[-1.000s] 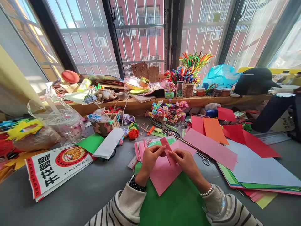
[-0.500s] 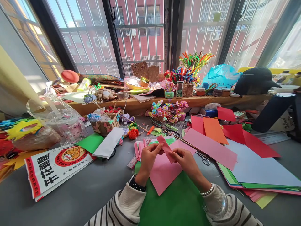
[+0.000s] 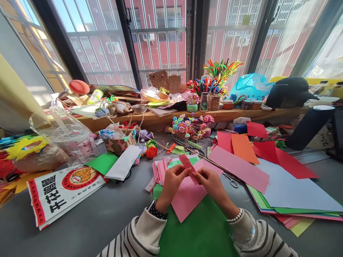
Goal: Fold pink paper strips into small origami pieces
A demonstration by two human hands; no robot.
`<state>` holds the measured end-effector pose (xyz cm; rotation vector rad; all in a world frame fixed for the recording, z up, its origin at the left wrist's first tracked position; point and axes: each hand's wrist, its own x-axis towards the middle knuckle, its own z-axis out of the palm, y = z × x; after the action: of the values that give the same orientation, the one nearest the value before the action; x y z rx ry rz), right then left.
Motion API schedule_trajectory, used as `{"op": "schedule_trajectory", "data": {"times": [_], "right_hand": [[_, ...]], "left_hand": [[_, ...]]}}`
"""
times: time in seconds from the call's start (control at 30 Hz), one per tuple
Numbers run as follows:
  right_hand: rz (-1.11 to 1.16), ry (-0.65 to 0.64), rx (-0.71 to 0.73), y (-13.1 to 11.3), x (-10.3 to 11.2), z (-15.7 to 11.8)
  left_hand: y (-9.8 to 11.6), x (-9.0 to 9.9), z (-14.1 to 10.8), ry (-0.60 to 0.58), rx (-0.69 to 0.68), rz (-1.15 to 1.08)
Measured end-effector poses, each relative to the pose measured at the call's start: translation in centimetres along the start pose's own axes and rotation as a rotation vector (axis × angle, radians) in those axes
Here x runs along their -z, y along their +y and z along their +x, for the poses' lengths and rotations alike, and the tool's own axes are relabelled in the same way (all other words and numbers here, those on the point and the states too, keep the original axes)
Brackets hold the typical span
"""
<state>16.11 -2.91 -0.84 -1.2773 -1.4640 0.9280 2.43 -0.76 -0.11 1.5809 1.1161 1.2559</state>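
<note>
Between my two hands a narrow strip of folded pink paper (image 3: 185, 161) is held slanting, its upper end sticking out past the fingers. My left hand (image 3: 174, 181) pinches the strip's left side, thumb and fingers closed. At the strip's lower end, my right hand (image 3: 208, 182) grips it the same way. Beneath the hands lies a larger pink sheet (image 3: 184, 207), one corner pointing toward me, on a green sheet or mat (image 3: 198, 232). Several folded pink strips (image 3: 160, 170) lie just left of my left hand.
Scissors (image 3: 232, 182) lie right of my right hand, by a pink sheet (image 3: 238, 167). A stack of coloured paper (image 3: 300, 189) is farther right. On the left are a printed paper bag (image 3: 66, 192) and a folded white paper (image 3: 124, 162). Craft flowers (image 3: 187, 126) stand behind.
My left hand has slid down and right along the strip, closer to my right hand. The right hand has barely moved. The pink sheet below stays put.
</note>
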Motion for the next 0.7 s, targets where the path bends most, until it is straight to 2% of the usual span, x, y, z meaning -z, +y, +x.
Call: {"op": "schedule_trajectory", "data": {"times": [0.1, 0.2, 0.3, 0.37, 0.43, 0.7], "right_hand": [[-0.023, 0.008, 0.026, -0.1, 0.0, 0.0], [-0.082, 0.060, 0.105, -0.2, -0.1, -0.1], [-0.148, 0.091, 0.224, -0.2, -0.2, -0.1], [-0.174, 0.064, 0.288, -0.2, -0.1, -0.3], [-0.181, 0.047, 0.312, -0.2, 0.0, -0.4], [-0.168, 0.079, 0.238, -0.1, 0.1, -0.5]], "left_hand": [[-0.2, -0.1, -0.2, 0.071, -0.183, 0.293], [-0.2, 0.1, -0.6, 0.125, -0.529, 0.657], [0.1, 0.1, -1.1, 0.083, -0.910, 0.952], [0.4, 0.0, -1.3, 0.040, -1.067, 1.070], [0.7, -0.1, -1.4, 0.006, -1.122, 1.133], [0.6, -0.1, -1.4, 0.002, -1.132, 1.138]]}}
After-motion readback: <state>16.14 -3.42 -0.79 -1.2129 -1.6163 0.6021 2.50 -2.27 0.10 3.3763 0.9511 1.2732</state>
